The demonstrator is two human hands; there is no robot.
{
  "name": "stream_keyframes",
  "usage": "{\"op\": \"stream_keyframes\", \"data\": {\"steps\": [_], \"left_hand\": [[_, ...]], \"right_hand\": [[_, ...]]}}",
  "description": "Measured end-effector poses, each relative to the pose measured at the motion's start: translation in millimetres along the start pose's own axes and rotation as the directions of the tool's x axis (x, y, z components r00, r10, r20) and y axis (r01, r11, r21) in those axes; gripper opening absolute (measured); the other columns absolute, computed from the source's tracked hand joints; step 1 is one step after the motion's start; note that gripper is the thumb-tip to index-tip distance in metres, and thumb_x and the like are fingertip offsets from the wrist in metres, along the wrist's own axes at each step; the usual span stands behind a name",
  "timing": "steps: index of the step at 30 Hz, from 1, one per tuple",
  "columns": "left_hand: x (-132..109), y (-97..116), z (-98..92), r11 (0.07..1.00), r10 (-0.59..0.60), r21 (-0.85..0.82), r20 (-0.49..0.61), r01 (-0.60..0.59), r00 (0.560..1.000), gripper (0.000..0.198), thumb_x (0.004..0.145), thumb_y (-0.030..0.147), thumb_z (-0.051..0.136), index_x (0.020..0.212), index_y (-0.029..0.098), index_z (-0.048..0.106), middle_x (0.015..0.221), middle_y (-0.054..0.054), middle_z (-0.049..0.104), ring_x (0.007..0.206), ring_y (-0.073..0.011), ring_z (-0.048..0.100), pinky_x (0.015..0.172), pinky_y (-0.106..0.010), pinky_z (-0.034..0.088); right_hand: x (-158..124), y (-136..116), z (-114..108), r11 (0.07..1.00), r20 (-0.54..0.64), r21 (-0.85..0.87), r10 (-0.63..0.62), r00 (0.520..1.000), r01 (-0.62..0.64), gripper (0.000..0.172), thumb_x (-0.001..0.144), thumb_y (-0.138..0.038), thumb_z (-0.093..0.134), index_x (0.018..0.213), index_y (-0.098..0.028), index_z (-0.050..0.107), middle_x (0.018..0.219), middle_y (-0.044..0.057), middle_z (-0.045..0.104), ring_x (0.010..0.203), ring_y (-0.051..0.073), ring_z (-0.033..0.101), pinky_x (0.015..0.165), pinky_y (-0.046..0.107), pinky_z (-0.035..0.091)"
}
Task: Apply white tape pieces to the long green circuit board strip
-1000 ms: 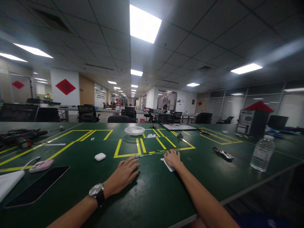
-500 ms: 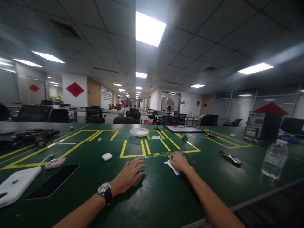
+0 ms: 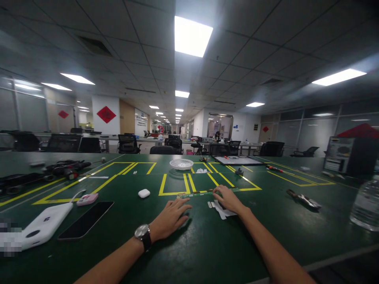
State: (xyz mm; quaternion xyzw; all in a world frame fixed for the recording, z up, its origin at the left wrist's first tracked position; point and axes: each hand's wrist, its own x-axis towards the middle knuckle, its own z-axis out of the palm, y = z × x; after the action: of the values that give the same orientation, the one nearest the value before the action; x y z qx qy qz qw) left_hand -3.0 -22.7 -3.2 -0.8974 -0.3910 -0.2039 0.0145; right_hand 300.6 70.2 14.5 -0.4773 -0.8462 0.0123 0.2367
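Observation:
My left hand (image 3: 171,216) lies flat on the green table (image 3: 207,252), fingers stretched out, a watch on its wrist. My right hand (image 3: 229,199) rests palm down, its fingertips touching a long thin green circuit strip (image 3: 195,193) that lies along the yellow tape line. Beneath the right hand sit small white paper pieces (image 3: 221,209). Nothing is gripped by either hand.
At the left lie a white earbud case (image 3: 143,193), a black phone (image 3: 85,225), a white power bank (image 3: 44,227) and a pink gadget (image 3: 87,199). A white dish (image 3: 181,163) sits farther back. Right: a metal tool (image 3: 303,199) and a water bottle (image 3: 366,203). A person sits far behind.
The view has swung to the right, so everything sits further right in frame. Both hands stay on the table; the right hand has slid slightly, uncovering more of the white paper.

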Motion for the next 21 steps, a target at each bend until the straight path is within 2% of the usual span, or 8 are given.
{"op": "stream_keyframes", "data": {"steps": [3, 5, 7, 9, 12, 16, 19, 21], "left_hand": [[0.0, 2.2, -2.8, 1.000, -0.004, 0.016, -0.010, 0.004, 1.000, 0.035, 0.100, 0.033, 0.045, 0.135, 0.029, 0.046, 0.151, -0.006, 0.038, 0.135, -0.0256, 0.038, 0.106, -0.046, 0.034], [0.0, 3.2, -5.1, 0.999, -0.009, 0.032, -0.022, 0.010, 1.000, 0.035, 0.100, 0.032, 0.045, 0.135, 0.029, 0.046, 0.151, -0.006, 0.038, 0.135, -0.0259, 0.038, 0.106, -0.046, 0.034], [0.3, 3.2, -7.2, 0.999, -0.007, 0.048, -0.042, 0.010, 0.999, 0.035, 0.099, 0.030, 0.047, 0.134, 0.029, 0.047, 0.150, -0.006, 0.040, 0.135, -0.0258, 0.038, 0.106, -0.046, 0.034], [1.3, 2.1, -8.7, 0.998, -0.001, 0.057, -0.072, 0.005, 0.997, 0.036, 0.098, 0.028, 0.048, 0.135, 0.029, 0.047, 0.149, -0.005, 0.041, 0.135, -0.0251, 0.039, 0.107, -0.045, 0.035], [3.0, -0.3, -9.5, 0.998, -0.013, 0.057, -0.117, 0.019, 0.993, 0.033, 0.100, 0.028, 0.046, 0.132, 0.030, 0.049, 0.148, -0.004, 0.042, 0.134, -0.0238, 0.041, 0.107, -0.043, 0.035], [2.1, -2.3, -6.1, 0.997, -0.053, 0.042, -0.116, 0.058, 0.992, 0.033, 0.099, 0.027, 0.048, 0.132, 0.030, 0.049, 0.146, -0.004, 0.045, 0.131, -0.0239, 0.044, 0.106, -0.043, 0.037], [0.7, -2.2, 0.3, 0.996, -0.087, 0.027, -0.085, 0.090, 0.993, 0.037, 0.097, 0.028, 0.049, 0.134, 0.030, 0.047, 0.146, -0.004, 0.045, 0.131, -0.0245, 0.044, 0.104, -0.044, 0.039], [1.2, -1.3, 4.9, 0.988, -0.149, 0.015, -0.091, 0.151, 0.985, 0.041, 0.096, 0.029, 0.049, 0.136, 0.028, 0.045, 0.147, -0.006, 0.044, 0.133, -0.0251, 0.042, 0.104, -0.045, 0.039]], "right_hand": [[7.7, 10.3, 9.9, 0.968, -0.009, -0.145, 0.207, 0.978, -0.207, 0.046, 0.097, -0.046, 0.036, 0.126, -0.020, 0.061, 0.128, 0.015, 0.058, 0.119, 0.029, 0.051, 0.104, 0.047, 0.033], [12.5, 16.7, 16.4, 0.940, 0.081, -0.187, 0.304, 0.949, -0.285, 0.051, 0.097, -0.050, 0.032, 0.132, -0.022, 0.057, 0.133, 0.015, 0.055, 0.124, 0.032, 0.048, 0.107, 0.053, 0.029], [16.5, 18.8, 21.3, 0.941, 0.177, -0.176, 0.319, 0.931, -0.288, 0.054, 0.097, -0.052, 0.029, 0.135, -0.024, 0.055, 0.137, 0.013, 0.053, 0.127, 0.032, 0.045, 0.108, 0.053, 0.027], [18.7, 14.2, 23.6, 0.971, 0.247, -0.088, 0.235, 0.940, -0.220, 0.054, 0.098, -0.050, 0.025, 0.135, -0.025, 0.055, 0.138, 0.010, 0.054, 0.128, 0.029, 0.045, 0.110, 0.048, 0.028], [16.4, -6.2, 22.0, 0.994, 0.257, 0.108, -0.025, 0.966, -0.003, 0.055, 0.099, -0.049, 0.021, 0.130, -0.026, 0.060, 0.135, 0.007, 0.057, 0.128, 0.025, 0.047, 0.111, 0.041, 0.030], [4.4, -46.4, 17.6, 0.951, 0.268, 0.199, -0.286, 0.920, 0.237, 0.051, 0.095, -0.052, 0.037, 0.128, -0.020, 0.061, 0.137, 0.011, 0.055, 0.130, 0.026, 0.046, 0.111, 0.042, 0.032], [-3.2, -68.9, 15.1, 0.913, 0.237, 0.251, -0.381, 0.893, 0.323, 0.045, 0.092, -0.044, 0.049, 0.130, -0.022, 0.058, 0.138, 0.009, 0.054, 0.127, 0.026, 0.049, 0.110, 0.041, 0.034], [-3.8, -73.1, 12.0, 0.897, 0.185, 0.273, -0.405, 0.896, 0.349, 0.047, 0.089, -0.039, 0.054, 0.133, -0.023, 0.055, 0.138, 0.009, 0.054, 0.128, 0.025, 0.048, 0.110, 0.040, 0.033]]}}
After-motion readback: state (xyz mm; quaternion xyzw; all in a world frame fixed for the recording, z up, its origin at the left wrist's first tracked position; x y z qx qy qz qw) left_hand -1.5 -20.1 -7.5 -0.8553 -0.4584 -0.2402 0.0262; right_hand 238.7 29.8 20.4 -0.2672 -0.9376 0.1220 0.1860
